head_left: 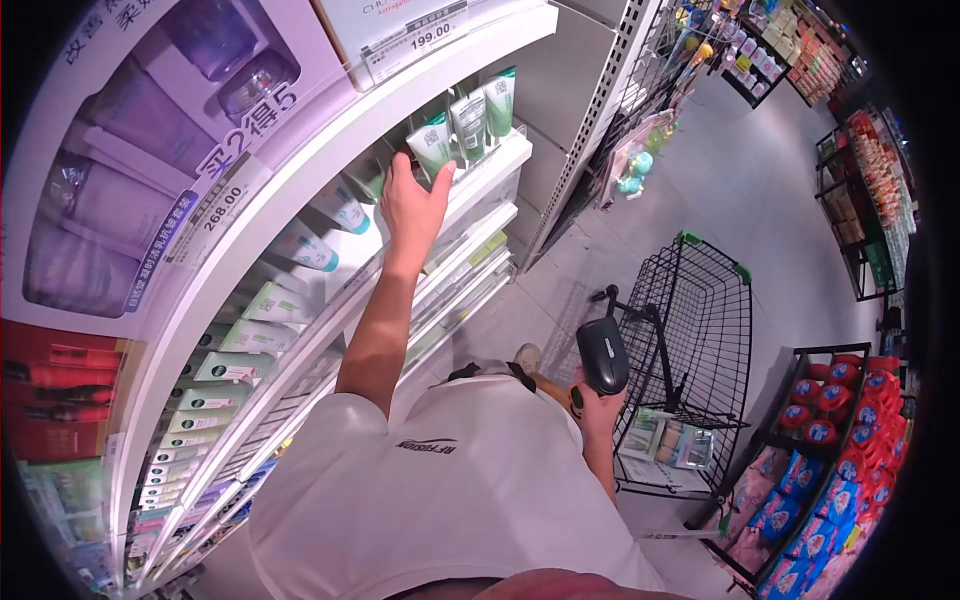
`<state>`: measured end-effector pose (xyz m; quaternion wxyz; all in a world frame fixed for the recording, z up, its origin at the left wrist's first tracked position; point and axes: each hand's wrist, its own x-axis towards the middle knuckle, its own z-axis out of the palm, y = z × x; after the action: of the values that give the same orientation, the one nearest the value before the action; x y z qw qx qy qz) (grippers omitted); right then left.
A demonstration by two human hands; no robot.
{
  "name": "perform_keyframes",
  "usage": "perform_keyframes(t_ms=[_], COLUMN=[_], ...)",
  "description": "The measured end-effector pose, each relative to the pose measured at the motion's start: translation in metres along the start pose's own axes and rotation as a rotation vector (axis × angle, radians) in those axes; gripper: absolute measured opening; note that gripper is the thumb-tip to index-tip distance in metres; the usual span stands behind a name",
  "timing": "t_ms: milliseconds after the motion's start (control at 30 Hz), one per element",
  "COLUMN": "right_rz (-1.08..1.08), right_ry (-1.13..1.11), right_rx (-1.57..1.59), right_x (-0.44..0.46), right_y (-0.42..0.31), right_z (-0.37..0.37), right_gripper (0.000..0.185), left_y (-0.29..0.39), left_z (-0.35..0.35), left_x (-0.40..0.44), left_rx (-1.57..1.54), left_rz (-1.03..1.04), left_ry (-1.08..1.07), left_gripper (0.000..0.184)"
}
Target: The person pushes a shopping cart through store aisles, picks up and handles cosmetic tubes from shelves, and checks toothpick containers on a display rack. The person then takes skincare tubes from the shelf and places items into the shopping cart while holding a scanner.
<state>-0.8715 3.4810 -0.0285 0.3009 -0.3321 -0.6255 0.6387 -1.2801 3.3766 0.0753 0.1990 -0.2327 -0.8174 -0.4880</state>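
My left hand (412, 212) reaches to the shelf on the left, its thumb and fingers spread at the lower end of a pale green tube (431, 143). The thumb is close to the tube's right edge; whether it touches, I cannot tell. More green-and-white tubes (468, 124) stand just to the right, and white-and-blue tubes (345, 208) to the left. Low on the right, my right hand (597, 405) is wrapped round the handle of a black barcode scanner (601, 357), whose head points up. Part of that grip is hidden behind the scanner.
A black wire shopping cart (690, 330) with green corners stands beyond the scanner, with several packages (665, 440) in its lower part. Boxed sets (130, 170) with price labels (215, 210) fill the upper shelf. Racks of red and blue packs (815, 500) line the right.
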Motion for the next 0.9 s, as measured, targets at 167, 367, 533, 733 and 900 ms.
perform_keyframes(t_ms=[167,367,533,733,900], right_rz=[0.083,0.032,0.023,0.038,0.163], right_ry=[0.031,0.005,0.249,0.380,0.392], right_rx=[0.077,-0.041,0.090,0.107,-0.068], right_x=[0.016,0.023,0.029,0.022,-0.019], right_y=[-0.002,0.003,-0.013,-0.017,-0.021], right_z=[-0.002,-0.007,0.006,0.004,0.004], right_gripper=[0.047,0.054,0.056,0.043,0.017], left_y=[-0.005,0.013,0.051,0.093,0.067], left_z=[0.005,-0.008,-0.031,-0.046,-0.044], left_x=[0.002,-0.005,-0.027,-0.074,-0.097], left_rx=[0.141,-0.068,-0.402,-1.415,-2.154], left_rz=[-0.115,0.051,0.496,-0.284,-0.959], left_ry=[-0.121,-0.006,-0.059,-0.565,-1.067], left_gripper=[0.043,0.031,0.041,0.053,0.067])
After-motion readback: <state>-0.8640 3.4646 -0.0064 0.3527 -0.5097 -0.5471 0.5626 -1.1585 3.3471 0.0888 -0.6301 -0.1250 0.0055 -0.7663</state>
